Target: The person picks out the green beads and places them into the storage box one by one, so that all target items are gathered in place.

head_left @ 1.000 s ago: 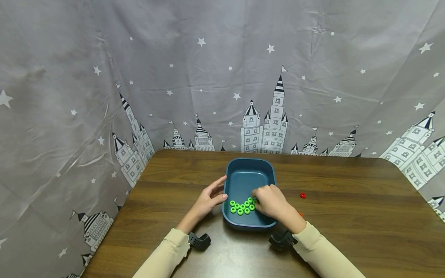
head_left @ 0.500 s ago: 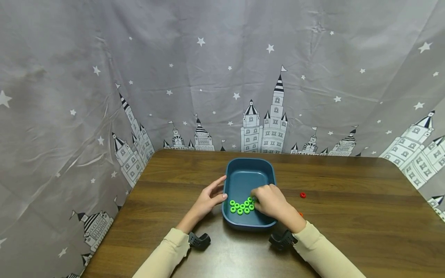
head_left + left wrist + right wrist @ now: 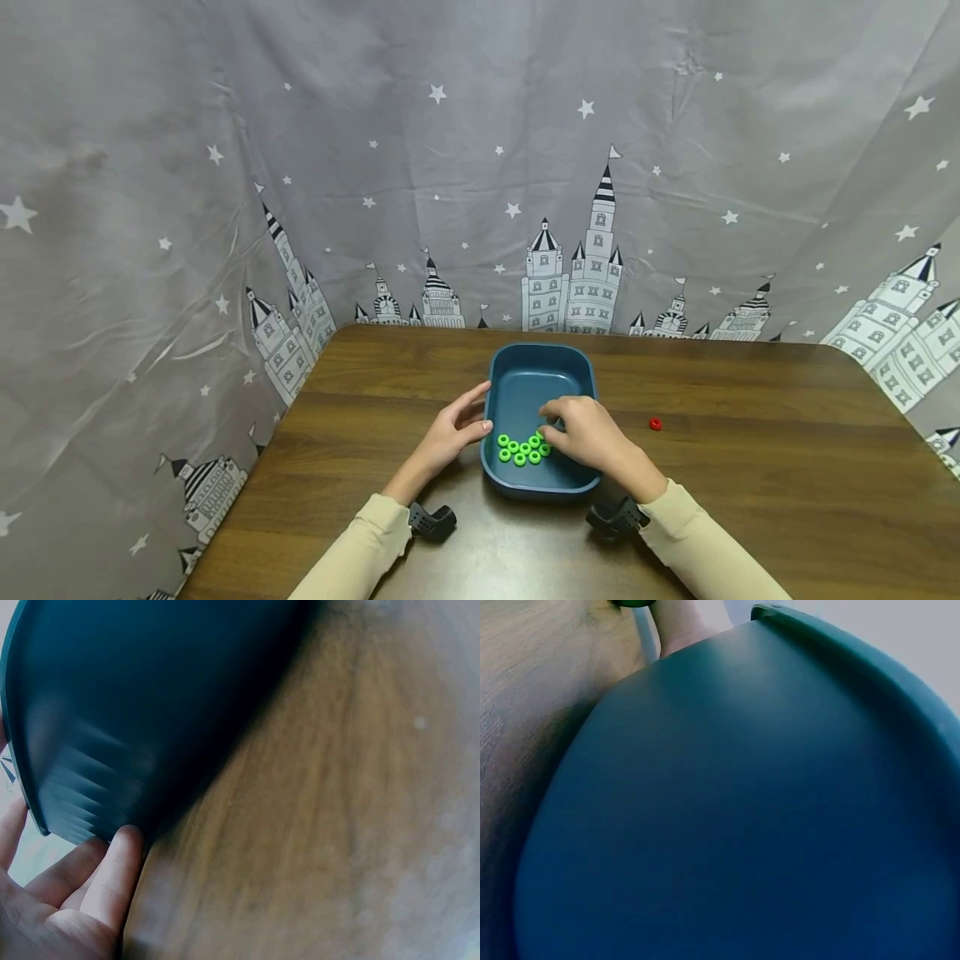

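the left hand [image 3: 448, 433] rests with straight fingers against the left wall of the blue tray [image 3: 525, 387], thumb touching its side. the right hand [image 3: 588, 433] reaches into the tray with fingers curled over the cluster of green rings [image 3: 521, 448] near its front; whether it pinches one cannot be told. a red ring [image 3: 655, 424] lies on the table [image 3: 750, 467], well right of the tray

Grey star-and-castle curtain [image 3: 480, 167] behind brown wooden table [image 3: 750, 500].
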